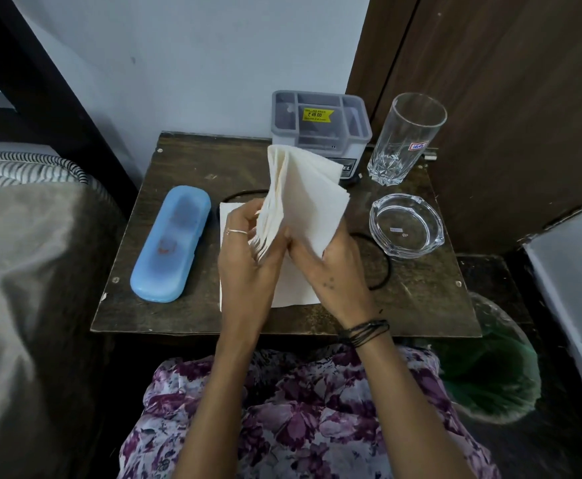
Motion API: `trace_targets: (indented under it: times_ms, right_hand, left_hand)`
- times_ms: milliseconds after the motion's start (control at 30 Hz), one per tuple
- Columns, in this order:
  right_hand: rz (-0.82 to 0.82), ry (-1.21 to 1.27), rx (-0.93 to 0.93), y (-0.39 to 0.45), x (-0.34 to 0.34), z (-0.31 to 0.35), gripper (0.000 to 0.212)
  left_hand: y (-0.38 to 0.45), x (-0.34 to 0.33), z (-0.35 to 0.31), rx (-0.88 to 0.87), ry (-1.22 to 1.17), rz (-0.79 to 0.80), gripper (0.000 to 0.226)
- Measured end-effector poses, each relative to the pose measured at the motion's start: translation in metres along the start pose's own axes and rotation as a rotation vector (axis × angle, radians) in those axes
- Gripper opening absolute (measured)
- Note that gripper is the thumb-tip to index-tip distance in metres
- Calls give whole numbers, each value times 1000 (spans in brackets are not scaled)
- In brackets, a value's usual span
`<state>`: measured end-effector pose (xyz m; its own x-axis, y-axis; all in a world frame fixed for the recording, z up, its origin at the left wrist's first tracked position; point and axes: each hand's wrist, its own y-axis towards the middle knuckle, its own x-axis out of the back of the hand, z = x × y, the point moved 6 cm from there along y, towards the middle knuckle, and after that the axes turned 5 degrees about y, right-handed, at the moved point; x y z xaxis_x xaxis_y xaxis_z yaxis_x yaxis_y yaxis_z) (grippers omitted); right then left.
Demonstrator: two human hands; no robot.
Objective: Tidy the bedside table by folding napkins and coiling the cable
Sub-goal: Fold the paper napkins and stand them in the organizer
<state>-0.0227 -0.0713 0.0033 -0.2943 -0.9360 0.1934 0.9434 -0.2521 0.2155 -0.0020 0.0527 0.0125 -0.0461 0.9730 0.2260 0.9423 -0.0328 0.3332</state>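
A stack of white napkins point(308, 195) stands upright above the middle of the dark bedside table point(185, 316), fanned apart at its lower left edge. My left hand point(248, 257) grips the fanned left side. My right hand point(331, 267) pinches the lower right corner. Another white napkin point(293, 292) lies flat on the table beneath both hands. A black cable point(384, 267) loops across the table behind and to the right of my hands, mostly hidden by them and by the napkins.
A blue case point(172, 243) lies on the table's left. A grey organiser box point(320, 122) stands at the back, with a tall glass point(407, 140) to its right and a glass ashtray point(406, 224) in front of that. A bed is on the left.
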Motion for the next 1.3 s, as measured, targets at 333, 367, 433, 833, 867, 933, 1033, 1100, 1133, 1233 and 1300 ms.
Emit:
trace_targets:
  times_ms: [333, 367, 433, 833, 867, 933, 1033, 1100, 1133, 1233, 1300]
  right_hand:
    - [-11, 14, -47, 1, -1, -4, 69]
    - [7, -2, -53, 1, -3, -5, 68]
    - [0, -27, -43, 1, -4, -6, 64]
    - [63, 85, 36, -3, -7, 8, 31]
    - [90, 93, 36, -3, -8, 9, 32]
    - [154, 99, 32, -6, -11, 10, 39]
    - [226, 97, 13, -8, -20, 10, 50]
    - [205, 98, -11, -7, -19, 8, 49]
    - [175, 111, -21, -6, -17, 6, 45]
    - [36, 267, -39, -3, -3, 0, 26]
    - [-49, 276, -29, 0, 5, 0, 29]
  left_hand:
    - [-3, -2, 10, 110, -124, 78, 44]
    - [-3, -2, 8, 103, -127, 100, 38]
    - [-3, -3, 5, 86, -124, 110, 33]
    - [-8, 9, 9, 148, 155, -270, 25]
    - [-8, 9, 9, 147, 175, -274, 26]
    - [-9, 5, 8, 119, 187, -239, 26]
    - [-9, -6, 6, 30, 133, -79, 16]
    - [-6, -16, 5, -14, 81, 75, 23]
    - [-5, -21, 4, -49, 74, 150, 30]
    - [-7, -30, -2, -138, 57, 279, 33]
    - [-7, -25, -4, -133, 5, 229, 30]
